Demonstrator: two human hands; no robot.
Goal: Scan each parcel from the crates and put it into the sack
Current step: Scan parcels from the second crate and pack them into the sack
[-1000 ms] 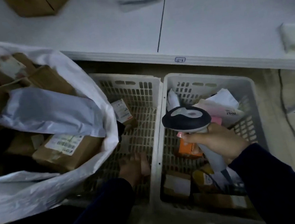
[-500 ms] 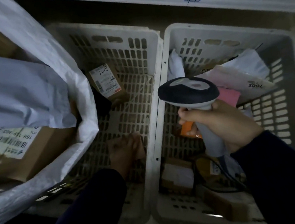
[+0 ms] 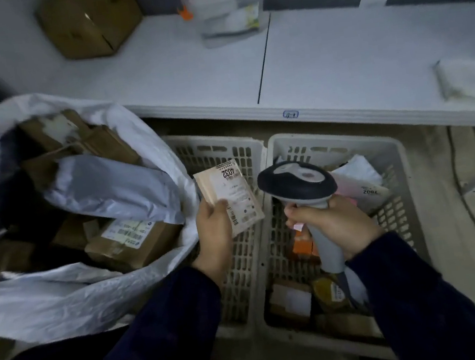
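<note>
- Left hand grips a small flat parcel, thumb curled over the label face, which is turned upward
- The parcel is held above the left crate, just beside the rim of the sack
- Right hand has its fingers wrapped round the handle of the scanner; the scanner head is just beside the parcel
- Right crate holds further parcels along its near edge and in its far right corner
- The sack stands open and holds brown boxes and a grey mailer
- Both crates stand below the front edge of the counter
</note>
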